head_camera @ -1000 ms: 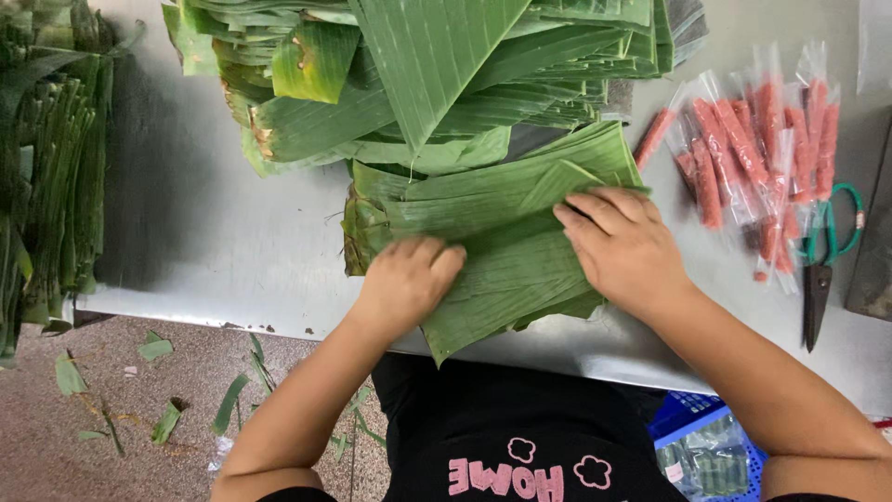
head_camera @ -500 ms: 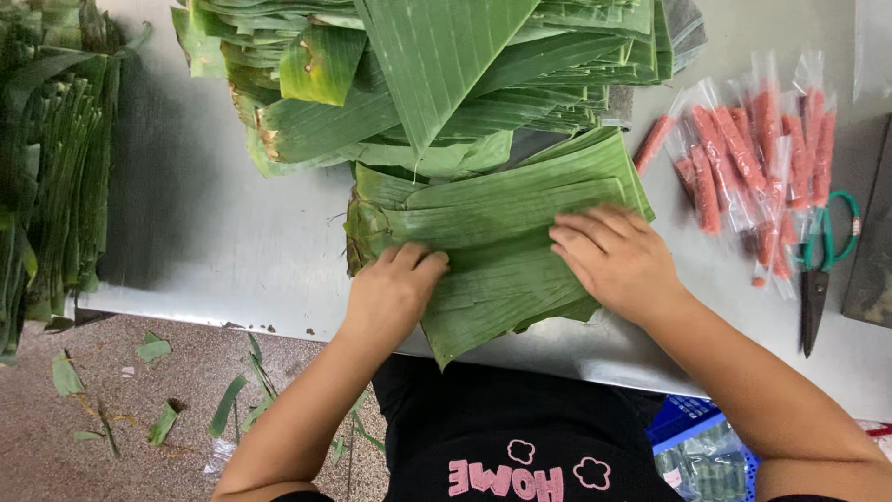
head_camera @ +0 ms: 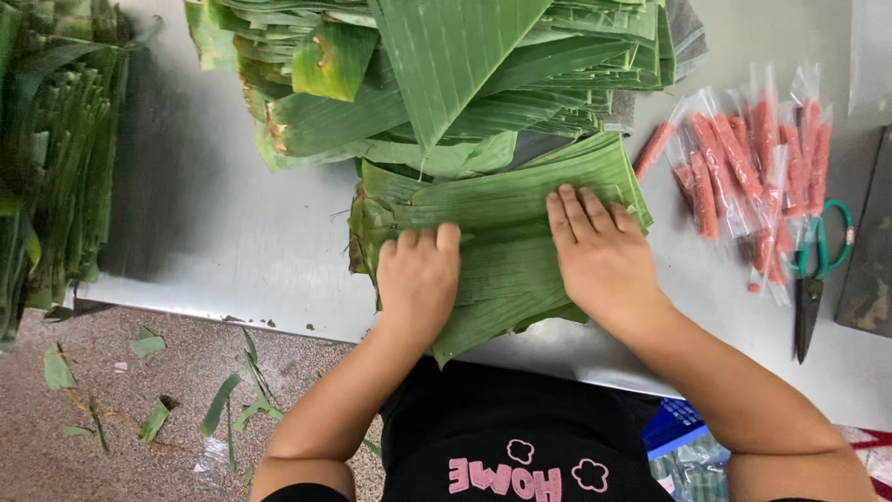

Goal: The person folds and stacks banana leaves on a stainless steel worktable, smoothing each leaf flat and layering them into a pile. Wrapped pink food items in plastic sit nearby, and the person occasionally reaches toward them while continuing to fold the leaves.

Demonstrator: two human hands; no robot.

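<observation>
Our left hand (head_camera: 418, 279) and right hand (head_camera: 599, 251) lay flat and open on a stack of green leaves (head_camera: 506, 218), gripping nothing. The grey tabletop (head_camera: 232, 232) was shiny. Leaf scraps (head_camera: 149, 423) lay on the speckled floor (head_camera: 111, 390).

1 head camera looks steeply down, close above the steel table (head_camera: 232, 232).

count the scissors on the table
1: a pair of scissors with green handles lies at the table's right edge, beside the bagged pink sausages. More could be hidden under the leaf piles.
</observation>
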